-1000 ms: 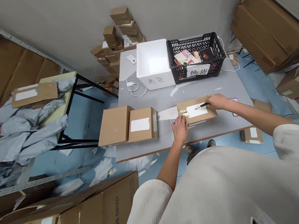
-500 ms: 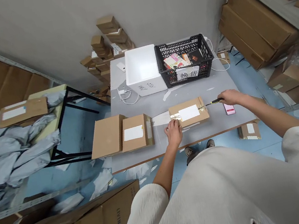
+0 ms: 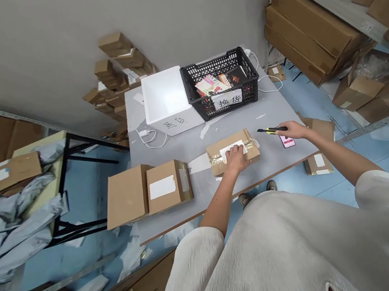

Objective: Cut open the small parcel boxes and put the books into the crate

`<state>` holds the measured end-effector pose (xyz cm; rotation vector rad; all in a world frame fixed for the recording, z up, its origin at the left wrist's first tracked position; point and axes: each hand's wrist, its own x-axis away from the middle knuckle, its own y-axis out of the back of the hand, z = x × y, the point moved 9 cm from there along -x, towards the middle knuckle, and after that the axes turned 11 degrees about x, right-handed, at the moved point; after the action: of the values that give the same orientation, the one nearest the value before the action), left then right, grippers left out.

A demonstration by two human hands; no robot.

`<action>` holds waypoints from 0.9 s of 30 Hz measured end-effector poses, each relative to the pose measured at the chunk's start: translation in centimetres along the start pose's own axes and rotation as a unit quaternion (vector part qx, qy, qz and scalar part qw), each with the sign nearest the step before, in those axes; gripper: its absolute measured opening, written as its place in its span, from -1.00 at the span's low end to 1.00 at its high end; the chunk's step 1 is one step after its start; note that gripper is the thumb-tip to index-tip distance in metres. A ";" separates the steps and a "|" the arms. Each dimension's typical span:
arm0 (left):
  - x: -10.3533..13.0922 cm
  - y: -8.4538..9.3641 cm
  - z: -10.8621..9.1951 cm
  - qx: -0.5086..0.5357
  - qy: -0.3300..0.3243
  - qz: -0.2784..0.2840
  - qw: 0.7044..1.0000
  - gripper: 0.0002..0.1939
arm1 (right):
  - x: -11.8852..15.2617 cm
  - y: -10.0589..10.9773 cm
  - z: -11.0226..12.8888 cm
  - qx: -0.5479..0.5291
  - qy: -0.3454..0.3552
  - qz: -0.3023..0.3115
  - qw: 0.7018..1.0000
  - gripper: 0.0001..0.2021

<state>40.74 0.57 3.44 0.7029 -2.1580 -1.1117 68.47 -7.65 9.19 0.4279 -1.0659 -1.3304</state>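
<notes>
My left hand (image 3: 236,159) lies on top of a taped cardboard box (image 3: 215,151), fingers stretched over its white label. Clear tape runs along the box's top. In my right hand (image 3: 294,130) is a black and yellow utility knife (image 3: 270,130), its fingers wrapped round the handle. The blade end points left, apart from the box's right end. Partly under the right hand, a phone (image 3: 287,141) with a pink and white screen rests on the grey table (image 3: 193,140).
Two cardboard boxes, a plain one (image 3: 127,192) and a labelled one (image 3: 169,205), stand at the table's left. Behind are a white bin (image 3: 178,120) and a black crate (image 3: 225,105) holding books. Grey parcels (image 3: 29,214) cover a side table. Shelving with cartons (image 3: 310,34) stands right.
The knife has come away from the box's right end. My left hand has moved from the box's near left corner onto its top. The view has shifted, so most things appear further left.
</notes>
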 end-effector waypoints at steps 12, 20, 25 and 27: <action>0.8 0.1 -0.1 0.021 0.021 -0.048 0.998 -0.25 | -4.1 -3.4 2.9 0.060 0.076 0.070 0.993 -0.60; 1.6 0.6 -0.6 0.025 0.023 -0.065 0.997 -0.23 | -5.6 -4.4 4.1 0.048 0.106 0.125 0.985 -0.58; 1.8 0.5 -0.6 0.029 0.024 -0.061 0.997 -0.24 | -3.2 -5.5 2.6 -0.080 0.094 0.155 0.980 -0.39; 2.0 0.4 -0.6 0.030 0.024 -0.062 0.997 -0.23 | -2.5 -5.7 2.1 -0.101 0.079 0.161 0.979 -0.35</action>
<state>39.77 -0.89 4.63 0.8913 -2.1391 -1.0846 63.82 -6.14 4.87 0.1943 -0.8197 -1.0821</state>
